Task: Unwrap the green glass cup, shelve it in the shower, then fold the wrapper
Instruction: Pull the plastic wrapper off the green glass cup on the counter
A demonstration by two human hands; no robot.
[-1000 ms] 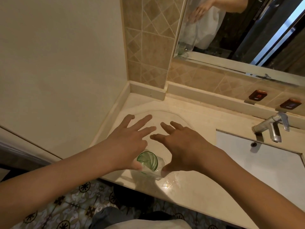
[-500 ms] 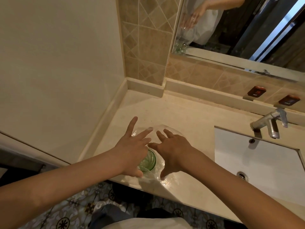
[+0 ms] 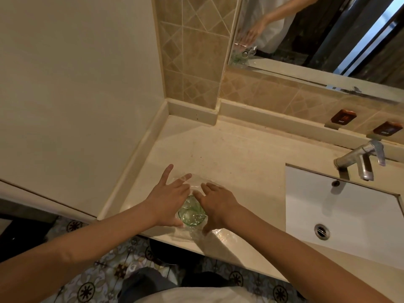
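**Unwrapping the cup**

The cup stands near the counter front edge, under clear wrapper. Left hand and right hand flank it, fingers spread, pressing film, grasping nothing firmly. Next: peel the wrapper clear, steadying the glass.

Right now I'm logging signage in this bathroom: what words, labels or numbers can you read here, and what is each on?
"HOT" - small white letters on the left brown wall plaque, above the faucet.
The right brown wall plaque carries a short white word too, but it is too blurred to read.
No print is readable on the clear wrapper, the green glass cup or the faucet.
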